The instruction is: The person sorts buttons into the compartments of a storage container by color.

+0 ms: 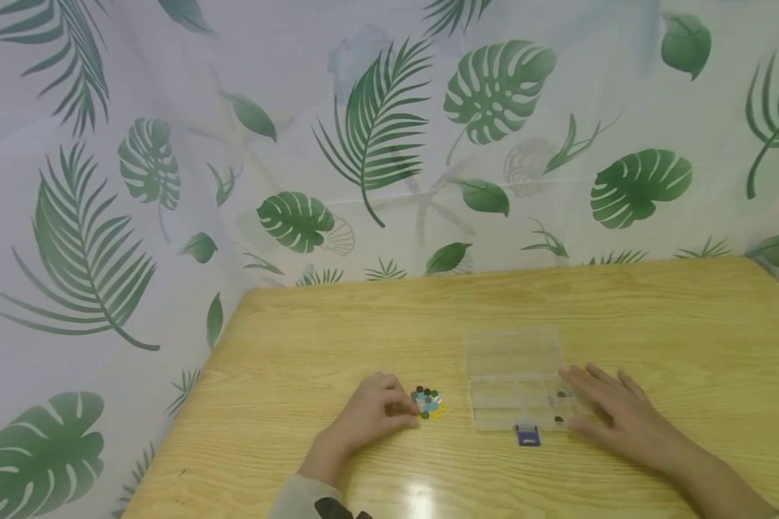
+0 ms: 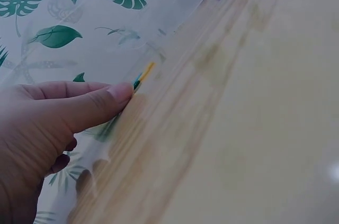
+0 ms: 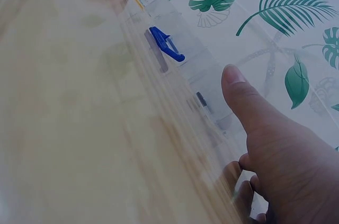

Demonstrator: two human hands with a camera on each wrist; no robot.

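Note:
A small pile of button-like discs in black, green, blue, white and yellow lies on the wooden table. My left hand is at its left side, thumb and forefinger close together right at the discs. In the left wrist view, the thumb covers what may be between those fingertips, so I cannot tell whether a disc is pinched. A clear plastic compartment box stands to the right with its lid laid back. Dark discs sit in its right compartments. My right hand rests along the box's right side, fingers extended.
The box's blue latch points toward the near side of the table. Its clear lid lies behind the compartments. A leaf-printed cloth hangs behind and to the left of the wooden table.

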